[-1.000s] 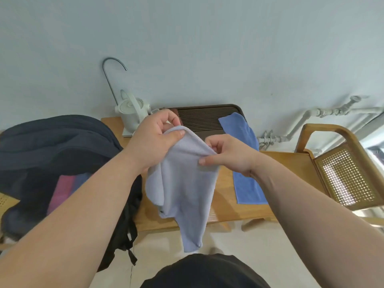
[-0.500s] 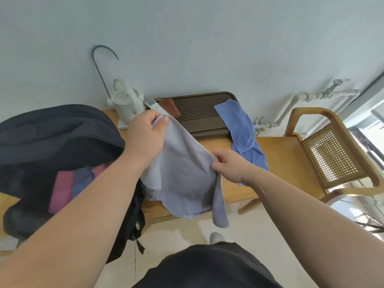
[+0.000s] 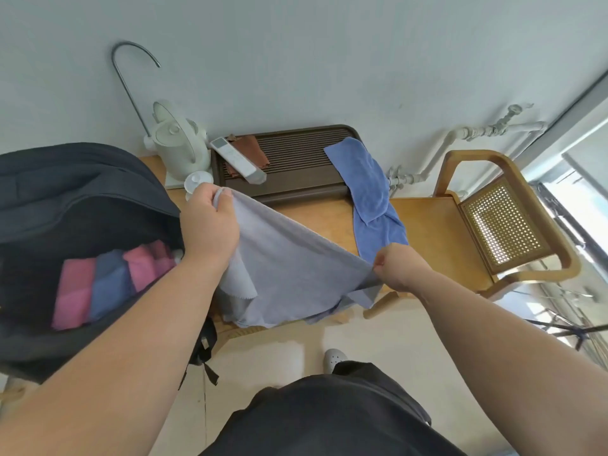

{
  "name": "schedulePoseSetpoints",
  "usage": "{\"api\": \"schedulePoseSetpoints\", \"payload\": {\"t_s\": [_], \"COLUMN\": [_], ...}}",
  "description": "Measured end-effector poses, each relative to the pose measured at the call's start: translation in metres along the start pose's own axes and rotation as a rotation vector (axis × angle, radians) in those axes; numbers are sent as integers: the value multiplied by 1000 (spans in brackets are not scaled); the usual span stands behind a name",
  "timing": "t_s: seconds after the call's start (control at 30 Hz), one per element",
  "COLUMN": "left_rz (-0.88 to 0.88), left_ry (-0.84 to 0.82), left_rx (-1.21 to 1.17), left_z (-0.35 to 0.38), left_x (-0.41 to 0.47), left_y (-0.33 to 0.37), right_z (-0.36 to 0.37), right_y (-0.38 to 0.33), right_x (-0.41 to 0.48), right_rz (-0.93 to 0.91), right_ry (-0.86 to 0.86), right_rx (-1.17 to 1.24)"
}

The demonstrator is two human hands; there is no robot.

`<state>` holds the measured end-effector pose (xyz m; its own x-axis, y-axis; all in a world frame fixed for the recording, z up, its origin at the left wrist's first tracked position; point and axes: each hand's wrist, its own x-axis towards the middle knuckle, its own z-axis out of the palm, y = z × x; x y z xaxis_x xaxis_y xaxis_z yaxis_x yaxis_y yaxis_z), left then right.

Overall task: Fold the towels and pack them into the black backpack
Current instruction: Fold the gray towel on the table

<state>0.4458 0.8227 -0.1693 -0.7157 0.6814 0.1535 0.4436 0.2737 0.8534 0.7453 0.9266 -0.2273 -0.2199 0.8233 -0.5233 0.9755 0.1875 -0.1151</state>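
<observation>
In the head view, a pale grey towel [image 3: 296, 268] was held stretched above a wooden table [image 3: 316, 215] between two hands. Its upper corner was pinched by the left hand [image 3: 210, 225], the fingers curled round the hem. The opposite corner was gripped by the right hand [image 3: 399, 268], which was closed into a fist on the cloth, its fingertips hidden behind the knuckles. The top edge was drawn taut on a diagonal between the hands. The lower part sagged onto the table's front edge, and some of its folds were covered by the left forearm.

The black backpack [image 3: 65, 199] was seen open at the left, cut off by the frame edge; what it rested on could not be made out. Inside it, a folded blue towel [image 3: 110, 281] was packed between two pink towels [image 3: 70, 291], their lower ends lost in the dark interior.

A second, brighter blue towel [image 3: 371, 192] was draped crumpled over the corner of a brown slatted tray [image 3: 302, 159] and down onto the table, its near end hidden behind the grey towel. On the tray, a brown cloth [image 3: 250, 149] was partly covered by a white remote control [image 3: 237, 160]. A white kettle [image 3: 179, 143] stood behind the left hand. A wooden chair [image 3: 500, 218] stood to the right of the table.
</observation>
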Motion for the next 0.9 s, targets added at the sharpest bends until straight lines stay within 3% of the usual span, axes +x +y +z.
{"api": "schedulePoseSetpoints", "payload": {"t_s": [0.07,0.17,0.23,0.43,0.6,0.73,0.9], "left_rz": [-44,-144,-214,-293,-234,-217,-221], "left_ry": [5,-15,-72,-421,-654,-518,-176], "left_rx": [19,17,32,1,-197,-253,-231], "left_z": [5,17,29,65,72,73,74], "left_x": [-3,-12,-21,-56,-71,-68,-66], "left_y": [-6,-18,-18,20,54,61,47], "right_z": [-2,-8,-9,10,10,5,26], "right_y": [20,43,46,-1,-41,-35,18], "right_x": [4,12,16,24,14,20,50], "right_rz": [27,38,-9,-381,-615,-633,-355], "right_ry": [48,114,77,-218,-90,2,-62], "right_rx": [49,316,424,442,568,455,175]}}
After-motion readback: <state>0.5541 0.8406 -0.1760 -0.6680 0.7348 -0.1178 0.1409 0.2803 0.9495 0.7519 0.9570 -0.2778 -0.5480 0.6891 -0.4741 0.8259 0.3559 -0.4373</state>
